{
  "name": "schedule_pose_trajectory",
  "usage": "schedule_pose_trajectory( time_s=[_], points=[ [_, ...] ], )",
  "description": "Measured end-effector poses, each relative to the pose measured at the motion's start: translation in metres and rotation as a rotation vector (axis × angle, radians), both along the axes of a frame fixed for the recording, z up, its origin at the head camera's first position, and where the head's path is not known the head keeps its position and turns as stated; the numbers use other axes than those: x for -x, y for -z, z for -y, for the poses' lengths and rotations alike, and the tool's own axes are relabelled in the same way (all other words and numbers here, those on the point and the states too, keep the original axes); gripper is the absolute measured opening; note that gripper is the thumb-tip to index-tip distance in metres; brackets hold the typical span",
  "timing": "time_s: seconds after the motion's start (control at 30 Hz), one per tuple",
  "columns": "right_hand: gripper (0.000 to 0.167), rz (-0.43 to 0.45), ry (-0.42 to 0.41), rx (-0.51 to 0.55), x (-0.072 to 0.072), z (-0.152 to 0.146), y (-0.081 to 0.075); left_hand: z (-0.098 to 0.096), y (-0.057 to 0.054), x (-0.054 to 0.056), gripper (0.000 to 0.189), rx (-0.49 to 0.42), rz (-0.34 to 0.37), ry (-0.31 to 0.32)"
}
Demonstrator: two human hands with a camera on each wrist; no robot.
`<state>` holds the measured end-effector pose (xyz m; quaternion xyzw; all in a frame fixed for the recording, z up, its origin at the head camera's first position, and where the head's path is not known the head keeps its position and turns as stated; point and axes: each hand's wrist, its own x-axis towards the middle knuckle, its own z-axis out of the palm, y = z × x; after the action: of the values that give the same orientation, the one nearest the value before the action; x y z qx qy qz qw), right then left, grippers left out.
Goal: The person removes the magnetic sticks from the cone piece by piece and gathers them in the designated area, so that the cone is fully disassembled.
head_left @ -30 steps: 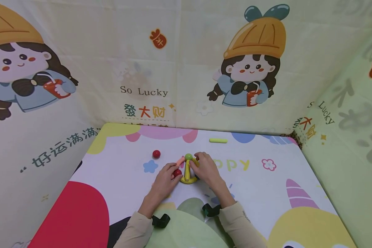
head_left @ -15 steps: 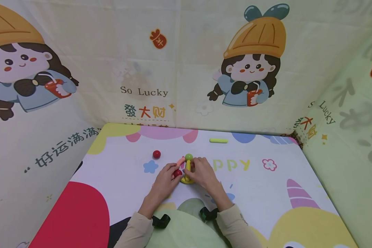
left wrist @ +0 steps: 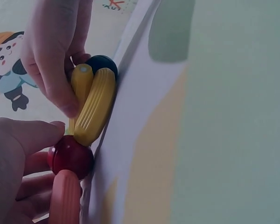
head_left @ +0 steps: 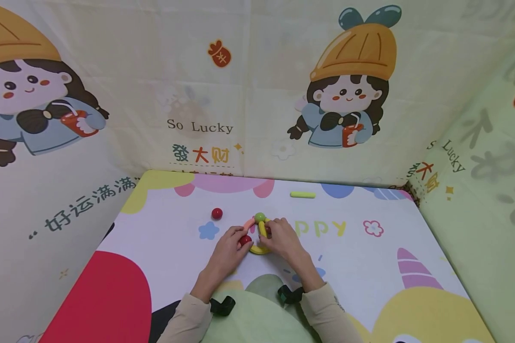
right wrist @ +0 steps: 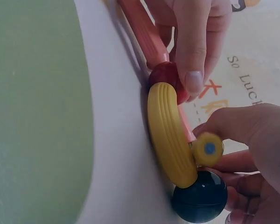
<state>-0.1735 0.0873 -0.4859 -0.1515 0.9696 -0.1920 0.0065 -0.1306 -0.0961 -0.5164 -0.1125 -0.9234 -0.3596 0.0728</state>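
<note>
On the table lies a ring of magnetic rods and balls. My left hand [head_left: 228,250] grips a red ball [left wrist: 71,157] joined to a pink rod [head_left: 249,223] and a curved yellow rod [right wrist: 170,135]. The curved rod's other end meets a dark teal ball [right wrist: 199,197], touched by my right hand's fingers and hidden in the head view. My right hand [head_left: 283,238] pinches a straight yellow rod [head_left: 263,229] between thumb and fingers; a blue-centred end of it shows in the right wrist view. This rod reaches up to a green ball [head_left: 260,217] at the far corner.
A second red ball [head_left: 216,214] lies to the left, beyond the left hand. Farther back on the right is a light green rod [head_left: 302,195]. Printed fabric walls [head_left: 257,95] stand behind and beside the patterned tabletop [head_left: 171,228].
My right hand has come down from near the green ball to the straight yellow rod. That rod's near end has swung to the right. My left hand stays on the red ball.
</note>
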Motion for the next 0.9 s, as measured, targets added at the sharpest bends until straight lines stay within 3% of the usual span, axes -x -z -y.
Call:
schedule_pose_trajectory(
  time_s=[0.13,0.4,0.9],
  points=[
    [0.02,-0.012,-0.023,0.004,0.001,-0.002,-0.0003,0.0008,-0.0005,0.0002,0.043,-0.004,0.007,-0.013],
    [0.034,-0.015,-0.074,0.001,0.0029,-0.0048,-0.0016,0.0026,-0.0015,0.0015,0.031,-0.044,-0.036,-0.007],
    [0.029,-0.1,-0.197,-0.012,0.0036,-0.0087,0.0024,0.0055,0.0002,0.0024,0.036,-0.055,-0.073,-0.009]
  ],
)
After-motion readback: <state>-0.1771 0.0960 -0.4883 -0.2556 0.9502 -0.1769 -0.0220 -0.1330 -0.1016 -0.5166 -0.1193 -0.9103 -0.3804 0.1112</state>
